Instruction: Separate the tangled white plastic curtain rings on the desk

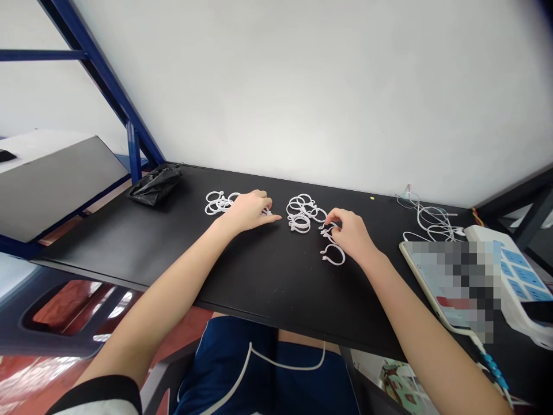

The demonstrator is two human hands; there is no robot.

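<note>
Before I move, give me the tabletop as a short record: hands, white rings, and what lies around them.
Left hand: over the left cluster of white rings; grip hidden
Right hand: fingertips at white rings; firm hold unclear
Middle cluster: overlapping white rings, between the hands
Nearest ring: gap facing left
Far left: crumpled black bag
Right side: tangled cable, pale-cased device, power strip with blue sockets
Surface: black tabletop

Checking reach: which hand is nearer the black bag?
Left. The left hand is right of the bag, over some white rings; the right hand is farther right, by more rings.
</note>
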